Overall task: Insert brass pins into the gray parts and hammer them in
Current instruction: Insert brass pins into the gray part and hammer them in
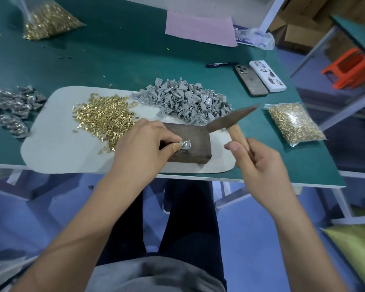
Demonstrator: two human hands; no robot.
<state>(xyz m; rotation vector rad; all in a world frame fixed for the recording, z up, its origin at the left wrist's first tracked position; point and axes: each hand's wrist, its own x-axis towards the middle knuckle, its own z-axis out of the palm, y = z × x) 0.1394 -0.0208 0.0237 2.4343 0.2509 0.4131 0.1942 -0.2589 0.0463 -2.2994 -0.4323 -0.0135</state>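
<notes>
Green table [124,60] (white mat [57,144] on it), blue floor [251,239] below.

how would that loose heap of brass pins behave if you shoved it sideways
The brass pins would probably scatter, not slide as one: they lie loose and strays already dot the white mat. Being small and cylindrical, some may roll. They likely feel heavy for their size.

left hand [144,148]: pinching one gray part [185,143] on the dark metal block [189,144], brass pin [185,142] sitting in it
right hand [259,165]: wrapped round the wooden handle of the hammer [233,121], head raised just above the block's right end
white mat [57,144]: pile of loose brass pins [102,118] next to the heap of gray parts [183,100]
green table [118,60]: bagged pins [294,123] right, two phones [259,79] behind
</notes>
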